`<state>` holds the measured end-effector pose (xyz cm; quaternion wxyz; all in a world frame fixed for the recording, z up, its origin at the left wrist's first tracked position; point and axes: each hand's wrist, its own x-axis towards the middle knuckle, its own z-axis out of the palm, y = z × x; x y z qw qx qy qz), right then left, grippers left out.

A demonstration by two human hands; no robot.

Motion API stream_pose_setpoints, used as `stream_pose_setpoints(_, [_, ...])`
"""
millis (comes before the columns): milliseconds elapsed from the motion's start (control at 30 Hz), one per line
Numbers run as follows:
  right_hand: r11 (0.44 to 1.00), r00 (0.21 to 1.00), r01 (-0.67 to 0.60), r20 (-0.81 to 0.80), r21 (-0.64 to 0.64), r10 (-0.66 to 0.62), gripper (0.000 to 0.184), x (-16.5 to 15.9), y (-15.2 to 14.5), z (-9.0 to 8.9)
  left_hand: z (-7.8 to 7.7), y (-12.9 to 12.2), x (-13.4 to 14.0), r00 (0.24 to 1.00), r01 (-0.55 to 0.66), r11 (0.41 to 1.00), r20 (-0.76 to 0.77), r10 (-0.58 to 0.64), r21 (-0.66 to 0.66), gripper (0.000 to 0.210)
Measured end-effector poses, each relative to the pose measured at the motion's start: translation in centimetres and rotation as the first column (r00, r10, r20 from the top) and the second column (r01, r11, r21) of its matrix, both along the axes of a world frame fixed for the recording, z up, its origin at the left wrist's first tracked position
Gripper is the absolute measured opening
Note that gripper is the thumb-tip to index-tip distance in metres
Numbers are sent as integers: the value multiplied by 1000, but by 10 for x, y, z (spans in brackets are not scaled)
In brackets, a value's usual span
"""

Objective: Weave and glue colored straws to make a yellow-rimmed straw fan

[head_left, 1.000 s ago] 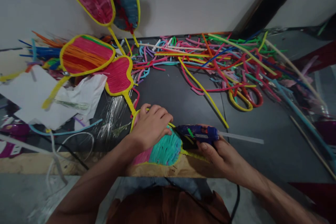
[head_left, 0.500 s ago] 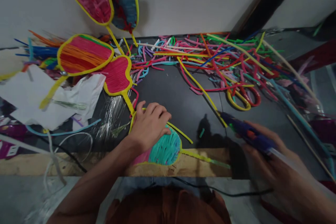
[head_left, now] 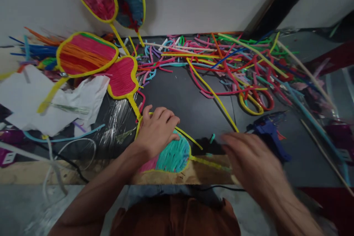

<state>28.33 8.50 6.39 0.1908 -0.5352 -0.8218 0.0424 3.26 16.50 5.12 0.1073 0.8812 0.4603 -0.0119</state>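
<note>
My left hand (head_left: 156, 132) rests on a teal and pink pipe-cleaner shape (head_left: 175, 153) edged in yellow, its fingers curled over the upper part and holding it at the table's front edge. A yellow pipe cleaner (head_left: 190, 139) sticks out from under that hand along the shape's upper edge. To the right, a twisted yellow stem (head_left: 207, 162) runs toward my right hand (head_left: 251, 155). That hand is blurred, so how its fingers stand is unclear. Just beyond it a blue glue gun (head_left: 269, 134) lies on the table, partly hidden by the hand.
Loose coloured pipe cleaners (head_left: 193, 53) lie heaped along the wall. Scissors (head_left: 251, 104) with yellow and red handles sit at their edge. On the left are finished yellow-edged shapes (head_left: 87, 54), white paper (head_left: 33, 99) and a white cord (head_left: 51, 155). A wooden strip (head_left: 72, 171) borders the table's front.
My right hand has let go of the glue gun, which now lies on the table, and has moved left toward the stem. My left hand has stayed on the shape.
</note>
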Motion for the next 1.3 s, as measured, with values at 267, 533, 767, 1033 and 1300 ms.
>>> stream_pose_setpoints(267, [981, 992, -81, 85, -174, 96, 24, -54, 14, -39, -1, -1, 0, 1000, 4, 1000, 3, -4, 0, 31])
stream_pose_setpoints(533, [969, 987, -144, 41, -202, 155, 26, -54, 7, -38, 0, -1, 0, 1000, 22, 1000, 17, -21, -17, 19])
stream_pose_setpoints(767, [964, 989, -140, 15, -225, 147, 31, -54, 4, -39, -3, -1, -1, 998, 64, 998, 19, -64, -9, 12])
stream_pose_setpoints(1033, [957, 988, -150, -78, -250, 135, 38, -50, 0, -32, -4, -1, -4, 995, 99, 995, -10, -99, -11, 10])
stream_pose_setpoints(1300, [984, 979, 7, -200, -179, -44, 29, -4, -3, -15, -7, 0, -5, 996, 91, 996, 17, -91, -19, 8])
